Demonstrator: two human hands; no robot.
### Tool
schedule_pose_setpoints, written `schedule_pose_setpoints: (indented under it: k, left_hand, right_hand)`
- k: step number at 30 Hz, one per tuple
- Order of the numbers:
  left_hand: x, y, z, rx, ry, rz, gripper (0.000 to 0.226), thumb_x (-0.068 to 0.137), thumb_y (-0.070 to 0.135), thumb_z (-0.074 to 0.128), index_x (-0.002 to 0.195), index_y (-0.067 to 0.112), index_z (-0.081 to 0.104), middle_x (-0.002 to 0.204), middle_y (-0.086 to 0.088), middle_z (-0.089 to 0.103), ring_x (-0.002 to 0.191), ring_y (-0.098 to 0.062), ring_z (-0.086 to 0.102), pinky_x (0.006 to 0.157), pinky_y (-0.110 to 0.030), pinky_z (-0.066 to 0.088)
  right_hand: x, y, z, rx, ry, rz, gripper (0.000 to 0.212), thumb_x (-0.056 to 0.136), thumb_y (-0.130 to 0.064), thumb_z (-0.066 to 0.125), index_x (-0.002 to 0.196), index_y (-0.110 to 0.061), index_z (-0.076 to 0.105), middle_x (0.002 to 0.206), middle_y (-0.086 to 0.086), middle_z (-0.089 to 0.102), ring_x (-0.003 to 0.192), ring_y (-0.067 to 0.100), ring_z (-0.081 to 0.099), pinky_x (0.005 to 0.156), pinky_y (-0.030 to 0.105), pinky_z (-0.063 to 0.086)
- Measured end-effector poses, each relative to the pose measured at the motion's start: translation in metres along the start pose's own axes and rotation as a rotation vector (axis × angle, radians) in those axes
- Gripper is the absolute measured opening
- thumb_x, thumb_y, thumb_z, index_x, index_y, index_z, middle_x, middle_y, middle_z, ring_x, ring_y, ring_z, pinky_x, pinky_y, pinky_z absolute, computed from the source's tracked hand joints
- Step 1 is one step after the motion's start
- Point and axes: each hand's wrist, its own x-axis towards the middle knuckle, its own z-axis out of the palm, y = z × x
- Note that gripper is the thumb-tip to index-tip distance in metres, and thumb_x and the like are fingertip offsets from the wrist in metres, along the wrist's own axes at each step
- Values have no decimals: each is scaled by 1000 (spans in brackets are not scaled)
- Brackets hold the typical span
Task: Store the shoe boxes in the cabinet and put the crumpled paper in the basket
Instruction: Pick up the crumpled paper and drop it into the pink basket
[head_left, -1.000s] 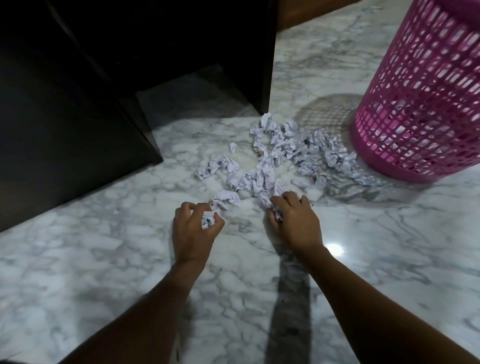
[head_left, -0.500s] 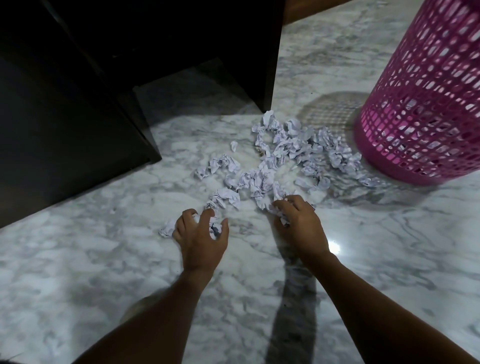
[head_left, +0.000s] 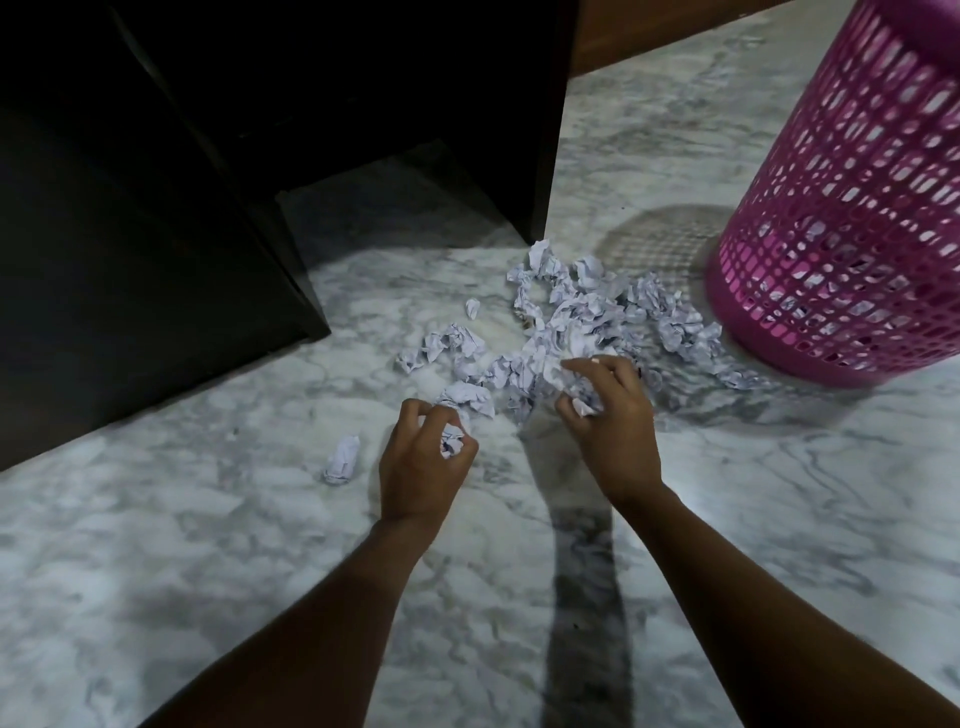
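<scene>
Several white crumpled paper balls (head_left: 587, 317) lie scattered on the marble floor between the dark cabinet (head_left: 156, 249) and the pink mesh basket (head_left: 852, 218). My left hand (head_left: 423, 462) grips a small paper ball near the pile's front edge. To its right, my right hand (head_left: 610, 415) holds a wad of crumpled paper lifted slightly off the floor. One stray ball (head_left: 343, 460) lies left of my left hand. Some paper shows through the basket's mesh. No shoe boxes are in view.
The dark cabinet's open door (head_left: 130, 291) juts out over the floor at the left. The marble floor (head_left: 779, 519) spreads out in front and to the right. A wooden strip (head_left: 649, 31) runs behind the basket.
My left hand closed on a paper ball, leaving one stray ball to its left. My right hand rose from the floor with a wad of paper.
</scene>
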Motion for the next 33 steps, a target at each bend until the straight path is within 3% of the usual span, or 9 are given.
schedule_pose_setpoints:
  k: [3, 5, 9, 13, 17, 19, 23, 26, 33]
  left_hand:
    - [16, 6, 3, 25, 18, 72, 16, 71, 18, 72, 86, 17, 66, 110, -6, 56, 75, -24, 61, 52, -27, 48]
    - [23, 5, 9, 69, -38, 79, 19, 74, 20, 71, 92, 18, 66, 126, -9, 54, 83, -26, 63, 57, -28, 50]
    - [28, -3, 22, 107, -161, 64, 34, 79, 25, 68, 112, 21, 64, 147, -7, 45, 94, -29, 67, 65, -34, 57]
    - [29, -2, 24, 135, -171, 112, 63, 80, 26, 69, 140, 27, 50, 147, -5, 48, 100, -26, 68, 71, -34, 58]
    - [37, 5, 25, 178, -179, 112, 76, 81, 31, 68, 149, 26, 36, 137, -4, 50, 92, -24, 66, 65, -32, 56]
    - [41, 7, 27, 185, -205, 72, 72, 81, 32, 67, 147, 22, 41, 131, -5, 50, 89, -25, 66, 64, -34, 55]
    - [43, 10, 28, 190, -215, 13, 48, 78, 30, 72, 122, 16, 60, 131, -10, 48, 89, -31, 65, 63, -36, 54]
    - [42, 8, 32, 153, -192, 14, 44, 71, 24, 79, 110, 12, 64, 138, -13, 50, 86, -34, 66, 62, -36, 55]
    - [48, 13, 27, 21, -209, 35, 31, 73, 21, 77, 95, 9, 58, 105, -9, 57, 80, -36, 61, 62, -38, 48]
  right_hand:
    - [31, -8, 9, -67, -99, -78, 36, 79, -4, 75, 114, -11, 69, 110, 11, 57, 92, 9, 51, 75, 3, 34]
    - [50, -7, 19, -139, -233, -63, 38, 82, -10, 75, 119, -14, 67, 115, 9, 56, 96, 19, 57, 75, 17, 38]
    - [63, 4, 39, -326, -440, -48, 39, 93, -28, 65, 131, -19, 59, 124, 8, 52, 111, 29, 50, 89, 35, 44]
    - [51, 10, 45, -430, -520, -89, 46, 98, -45, 47, 139, -24, 50, 136, 11, 45, 122, 31, 43, 96, 39, 43]
    - [44, 19, 43, -508, -582, -155, 66, 90, -64, 36, 142, -25, 47, 144, 13, 47, 125, 36, 43, 101, 45, 43]
    - [42, 24, 43, -497, -559, -189, 61, 89, -60, 47, 138, -24, 53, 137, 13, 53, 119, 37, 48, 96, 47, 48]
    - [37, 25, 44, -376, -454, -240, 35, 84, -30, 71, 118, -23, 65, 115, 12, 61, 97, 34, 55, 74, 42, 53]
    - [33, 30, 47, -290, -399, -215, 36, 75, -15, 78, 109, -25, 68, 102, 9, 60, 85, 30, 56, 62, 35, 51]
    - [28, 24, 47, -59, -316, 35, 33, 73, -4, 79, 95, -28, 71, 92, -4, 52, 82, 17, 56, 66, 27, 44]
